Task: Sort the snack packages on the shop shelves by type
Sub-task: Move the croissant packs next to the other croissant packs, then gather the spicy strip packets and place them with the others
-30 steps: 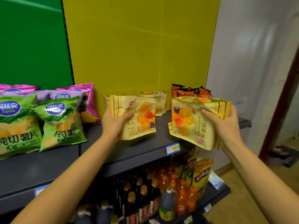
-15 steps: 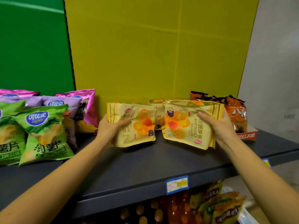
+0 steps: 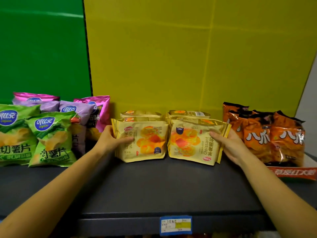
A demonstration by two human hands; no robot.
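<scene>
While two yellow croissant packs are standing side by side at mid-frame on the shelf (image 3: 154, 189), the left hand (image 3: 109, 141) is pinching the left pack (image 3: 142, 141) by its edge and the right hand (image 3: 229, 145) is clasping the right pack (image 3: 193, 143). Placement looks nearly finished; next, both hands should release them upright in front of the matching packs (image 3: 188, 114), between green chip bags (image 3: 51, 140) at left and orange bags (image 3: 274, 136) at right.

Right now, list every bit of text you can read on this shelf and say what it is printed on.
"Croissant": right yellow croissant pack, sideways, beside Chinese characters.
"copico": logo on front green chip bag.
"薯片": large characters on the green chip bags.
"八": white character on orange snack bags.
Shelf-edge price tag: too blurred.
Red tray lettering: blurred.
</scene>
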